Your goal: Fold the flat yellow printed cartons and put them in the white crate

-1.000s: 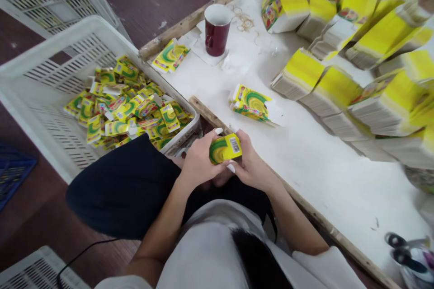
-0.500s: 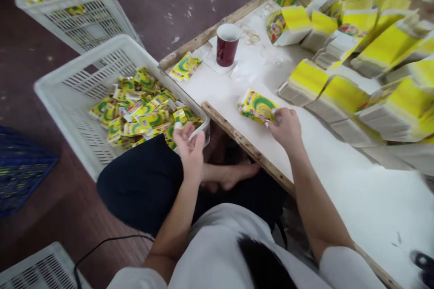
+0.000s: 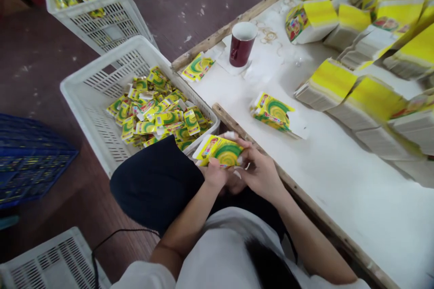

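The 2 hands, left [image 3: 216, 174] and right [image 3: 263, 175], clamp 1 yellow carton [image 3: 222, 150] near 1 table [image 3: 325, 171] bearing 1 maroon cup [image 3: 241, 49].

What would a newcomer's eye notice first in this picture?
Probably the yellow-and-green carton held in the left hand and right hand, in the centre. Then the small cartons heaped in the white plastic crate at left, and the yellow carton stacks on the white tabletop at right. A dark red mug stands near the tabletop's far edge.
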Motion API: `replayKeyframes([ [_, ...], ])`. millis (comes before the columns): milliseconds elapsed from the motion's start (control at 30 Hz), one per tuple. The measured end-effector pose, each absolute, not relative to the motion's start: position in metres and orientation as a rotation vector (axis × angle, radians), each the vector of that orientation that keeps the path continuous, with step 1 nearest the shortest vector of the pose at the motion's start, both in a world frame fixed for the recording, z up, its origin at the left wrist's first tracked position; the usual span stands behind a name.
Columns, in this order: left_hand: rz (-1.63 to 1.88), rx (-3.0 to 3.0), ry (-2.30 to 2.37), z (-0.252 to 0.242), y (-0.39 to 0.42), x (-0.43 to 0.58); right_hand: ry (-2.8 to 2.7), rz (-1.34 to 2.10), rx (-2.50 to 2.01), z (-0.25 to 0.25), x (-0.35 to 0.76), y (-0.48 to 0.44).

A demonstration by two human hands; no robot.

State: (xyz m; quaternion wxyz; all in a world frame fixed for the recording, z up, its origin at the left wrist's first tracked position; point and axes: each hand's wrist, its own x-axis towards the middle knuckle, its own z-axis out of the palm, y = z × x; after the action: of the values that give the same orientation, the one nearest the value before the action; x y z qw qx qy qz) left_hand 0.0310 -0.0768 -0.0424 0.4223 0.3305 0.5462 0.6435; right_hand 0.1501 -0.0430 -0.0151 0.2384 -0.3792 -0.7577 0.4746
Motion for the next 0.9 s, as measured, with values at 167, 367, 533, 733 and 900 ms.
replayKeyframes([
  [167, 1.937, 0.231, 1.268, -0.034, -0.068, 0.024, -1.806, 1.331, -1.087, -0.043, 0.132, -0.073],
  [367, 1.653, 0.380, 1.299, -0.063, -0.074, 0.025, -1.876, 1.329, -1.099, -0.044, 0.140, -0.061],
  [533, 1.675, 0.430, 1.348, -0.069, -0.082, 0.027, -2.026, 1.390, -1.073, -0.035, 0.140, -0.061],
  [733, 1.780, 0.455, 1.484, -0.063, -0.085, 0.022, -2.089, 1.295, -1.019, -0.046, 0.133, -0.070],
  [900, 1.837, 0.555, 1.337, -0.065, -0.088, 0.024, -2.016, 1.075, -1.070, -0.032, 0.156, -0.054],
])
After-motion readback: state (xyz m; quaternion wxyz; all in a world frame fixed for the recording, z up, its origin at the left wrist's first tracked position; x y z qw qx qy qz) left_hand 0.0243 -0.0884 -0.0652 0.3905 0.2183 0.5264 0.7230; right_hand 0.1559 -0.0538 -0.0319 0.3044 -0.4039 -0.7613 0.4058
